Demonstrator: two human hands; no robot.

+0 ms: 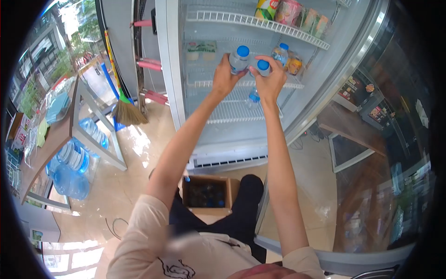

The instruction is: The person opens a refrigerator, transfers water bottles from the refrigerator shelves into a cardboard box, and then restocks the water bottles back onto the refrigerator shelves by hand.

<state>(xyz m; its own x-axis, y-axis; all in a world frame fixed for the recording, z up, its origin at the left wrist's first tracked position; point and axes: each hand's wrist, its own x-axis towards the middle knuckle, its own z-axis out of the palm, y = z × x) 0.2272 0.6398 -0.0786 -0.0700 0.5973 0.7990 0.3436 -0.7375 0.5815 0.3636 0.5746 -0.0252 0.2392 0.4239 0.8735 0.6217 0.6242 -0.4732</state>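
My left hand [225,76] is closed round a clear plastic water bottle [239,63] with a blue cap. Beside it, my right hand [271,80] grips a second blue-capped water bottle [263,68], its fingers round the upper part. Both bottles are upright, inside the open fridge at its middle wire shelf [204,84]. Another blue-capped bottle [280,53] stands just beyond my right hand, next to an orange-and-yellow item [294,64]. On the shelf below, one more bottle [253,96] is partly hidden by my right wrist.
An open cardboard box [231,191] with dark contents and some blue caps sits on the floor between my legs. Packaged cups [288,13] line the upper shelf. The glass door [362,139] stands open at right. A broom [127,111] and a table [60,125] with large water jugs [72,179] are left.
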